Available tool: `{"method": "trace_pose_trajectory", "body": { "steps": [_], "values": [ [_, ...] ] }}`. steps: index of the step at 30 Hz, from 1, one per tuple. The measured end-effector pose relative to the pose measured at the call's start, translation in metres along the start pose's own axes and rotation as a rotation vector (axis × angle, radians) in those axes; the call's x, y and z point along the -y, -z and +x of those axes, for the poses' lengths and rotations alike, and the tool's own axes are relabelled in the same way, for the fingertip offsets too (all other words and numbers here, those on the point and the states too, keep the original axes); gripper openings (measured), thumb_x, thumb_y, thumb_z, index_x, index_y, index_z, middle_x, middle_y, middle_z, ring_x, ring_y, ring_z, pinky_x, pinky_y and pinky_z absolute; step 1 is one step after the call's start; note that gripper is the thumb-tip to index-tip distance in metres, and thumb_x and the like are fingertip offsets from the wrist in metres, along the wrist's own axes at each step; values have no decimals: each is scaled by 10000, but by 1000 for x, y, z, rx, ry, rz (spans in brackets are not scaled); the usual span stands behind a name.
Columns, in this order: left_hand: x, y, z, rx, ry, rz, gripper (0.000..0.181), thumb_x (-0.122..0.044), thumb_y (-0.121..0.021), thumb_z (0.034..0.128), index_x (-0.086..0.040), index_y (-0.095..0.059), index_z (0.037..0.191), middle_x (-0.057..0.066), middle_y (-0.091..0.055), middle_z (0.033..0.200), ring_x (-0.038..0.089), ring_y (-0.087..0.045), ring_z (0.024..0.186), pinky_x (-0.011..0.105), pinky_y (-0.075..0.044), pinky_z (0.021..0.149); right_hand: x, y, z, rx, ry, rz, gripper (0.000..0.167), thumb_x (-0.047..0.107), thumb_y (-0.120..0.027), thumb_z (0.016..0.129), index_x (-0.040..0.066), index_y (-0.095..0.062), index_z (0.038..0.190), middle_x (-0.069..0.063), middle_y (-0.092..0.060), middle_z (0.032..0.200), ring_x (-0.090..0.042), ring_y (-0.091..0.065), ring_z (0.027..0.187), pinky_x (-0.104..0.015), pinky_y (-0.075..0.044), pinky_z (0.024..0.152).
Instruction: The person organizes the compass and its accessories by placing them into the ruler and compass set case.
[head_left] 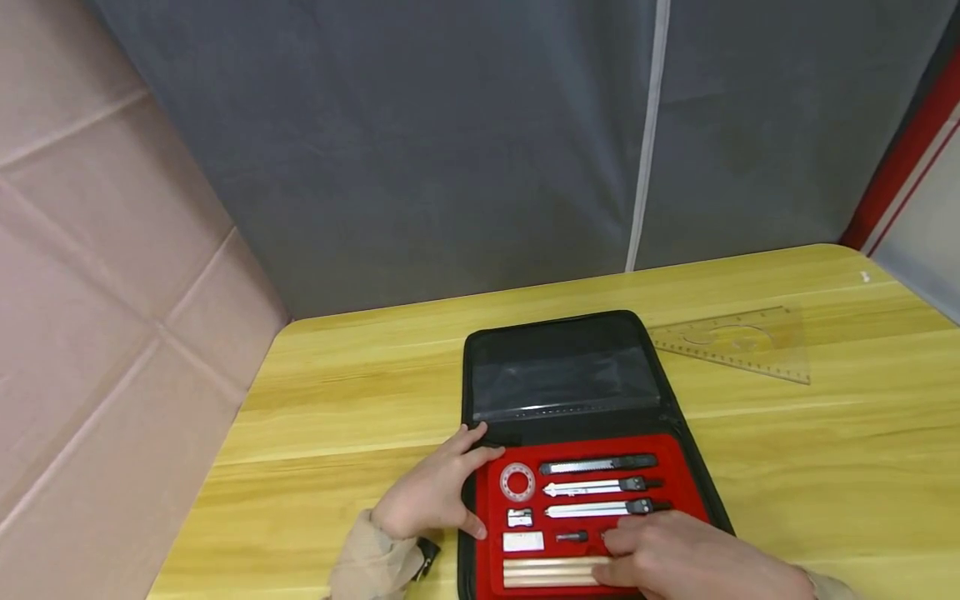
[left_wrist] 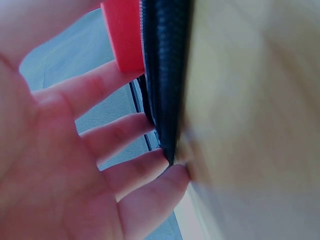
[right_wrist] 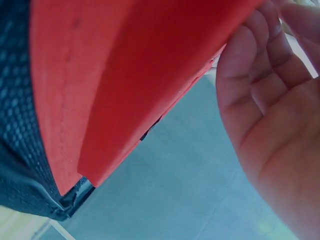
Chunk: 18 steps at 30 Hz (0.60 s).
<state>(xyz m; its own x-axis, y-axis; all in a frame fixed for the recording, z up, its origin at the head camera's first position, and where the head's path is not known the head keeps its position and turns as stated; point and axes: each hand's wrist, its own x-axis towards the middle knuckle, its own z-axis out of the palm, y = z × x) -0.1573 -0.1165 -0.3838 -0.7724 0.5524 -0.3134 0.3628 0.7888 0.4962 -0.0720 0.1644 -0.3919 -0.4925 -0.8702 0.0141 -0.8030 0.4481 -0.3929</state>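
Note:
A black zip case (head_left: 566,427) lies unfolded on the table, with a red tray (head_left: 487,492) in its lower half. The tray holds a clear ring (head_left: 517,482), a sharpener (head_left: 519,517), a white eraser (head_left: 522,542), a dark-handled cutter (head_left: 598,464), two compasses (head_left: 592,487) and wooden pencils (head_left: 555,573). My left hand (head_left: 438,492) rests at the case's left edge, fingers spread; its fingertips touch the zip edge (left_wrist: 167,75) in the left wrist view. With bent fingers, my right hand (head_left: 667,554) lies over the pencils' right ends; whether it pinches one is hidden.
A clear set square (head_left: 738,342) lies right of the case's upper half. Beside my left wrist is a small black object (head_left: 426,558). A grey curtain (head_left: 420,167) hangs behind the table, and a pink padded wall (head_left: 112,275) stands at the left.

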Motion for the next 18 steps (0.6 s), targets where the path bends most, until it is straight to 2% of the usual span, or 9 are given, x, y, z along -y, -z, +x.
{"method": "trace_pose_trajectory", "body": {
  "steps": [6, 13, 18],
  "values": [
    [0, 2, -1, 0, -3, 10, 770, -242, -845, 584, -222, -517, 1280, 50, -264, 1462, 304, -208, 1332, 335, -521, 776, 0, 2, -1, 29, -23, 46, 401, 510, -527, 834, 300, -601, 1169, 222, -472, 807, 113, -381, 690, -88, -352, 555],
    [0, 3, -2, 4, -6, 12, 777, -258, -843, 583, -230, -508, 1284, 44, -257, 1464, 299, -200, 1337, 308, -522, 766, -1, 4, -2, -7, -13, 102, 409, 519, -512, 837, 276, -617, 1149, 220, -504, 839, 128, -385, 712, -61, -348, 558],
    [3, 5, -3, 12, -28, 29, 743, -296, -813, 633, -218, -493, 1298, 40, -251, 1470, 297, -209, 1338, 336, -498, 836, 2, 6, -5, -27, -10, 184, 348, 518, -525, 837, 322, -626, 1107, 242, -493, 857, 151, -386, 748, -55, -356, 558]
  ]
}}
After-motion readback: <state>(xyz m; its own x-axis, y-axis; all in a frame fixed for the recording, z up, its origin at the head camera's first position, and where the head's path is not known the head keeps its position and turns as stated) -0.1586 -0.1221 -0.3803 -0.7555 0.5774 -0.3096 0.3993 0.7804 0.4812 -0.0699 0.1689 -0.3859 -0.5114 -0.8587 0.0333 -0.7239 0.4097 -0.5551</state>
